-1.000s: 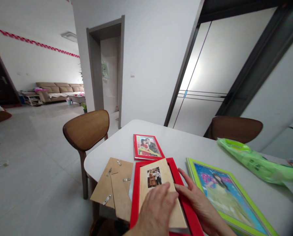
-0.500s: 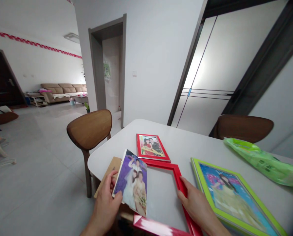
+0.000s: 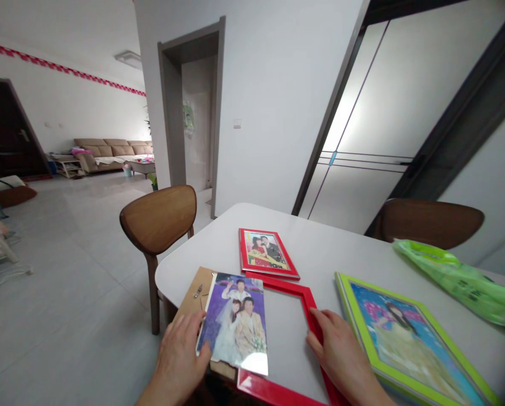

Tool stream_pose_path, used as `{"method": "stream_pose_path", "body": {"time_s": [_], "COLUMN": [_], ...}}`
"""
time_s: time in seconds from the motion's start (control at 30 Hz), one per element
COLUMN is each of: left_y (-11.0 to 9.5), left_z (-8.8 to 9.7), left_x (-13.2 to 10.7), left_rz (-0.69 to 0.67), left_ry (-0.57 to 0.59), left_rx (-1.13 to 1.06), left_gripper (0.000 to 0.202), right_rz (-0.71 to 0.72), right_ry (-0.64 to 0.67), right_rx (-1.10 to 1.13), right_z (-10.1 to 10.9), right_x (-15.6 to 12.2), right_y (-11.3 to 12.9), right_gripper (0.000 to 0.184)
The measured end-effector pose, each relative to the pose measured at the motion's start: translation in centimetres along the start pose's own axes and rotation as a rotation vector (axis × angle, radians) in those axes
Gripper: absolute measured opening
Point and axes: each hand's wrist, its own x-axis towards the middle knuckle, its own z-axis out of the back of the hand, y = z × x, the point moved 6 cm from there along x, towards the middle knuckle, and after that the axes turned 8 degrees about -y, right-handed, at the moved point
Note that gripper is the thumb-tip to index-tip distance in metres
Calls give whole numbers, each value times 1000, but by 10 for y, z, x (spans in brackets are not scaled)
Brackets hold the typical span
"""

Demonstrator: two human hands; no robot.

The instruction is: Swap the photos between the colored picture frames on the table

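My left hand (image 3: 185, 345) is closed on the left edge of a photo (image 3: 234, 324), thumb on its face; it shows several people in wedding clothes before a purple background. The photo lies over the left side of an empty red picture frame (image 3: 312, 307). My right hand (image 3: 340, 351) grips the right bar of this frame, thumb on its inner edge. Under the photo, at the left, a brown backing board (image 3: 193, 294) with a small metal hanger sticks out, partly hidden by my left hand.
A smaller red framed picture (image 3: 268, 252) touches the far end of the empty frame. On the right lie a green framed picture (image 3: 408, 332) and a green plastic bag (image 3: 459, 282). Wooden chairs (image 3: 161, 219) stand at the white table (image 3: 315, 239).
My left hand has turned the photo flatter and moved it slightly right over the frame. More of the backing board shows. My right hand keeps its grip on the frame.
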Motion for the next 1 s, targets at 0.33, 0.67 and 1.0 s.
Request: {"method": "stream_pose_path", "body": {"time_s": [0.33, 0.67, 1.0], "left_y": [-55, -85, -103], "left_z": [-16, 7, -16], "left_x": [-11, 17, 12], "left_rz": [-285, -266, 390], "left_ry": [138, -162, -43], "left_rx": [-163, -621, -1429], "left_gripper": [58, 45, 44], "right_rz": [-499, -507, -843], "right_ry": [357, 271, 66], "right_rx": [1179, 1512, 1633], "right_z": [-40, 21, -6], "right_x": [-12, 6, -17], "right_y": [80, 119, 41], "right_gripper": [58, 44, 42]}}
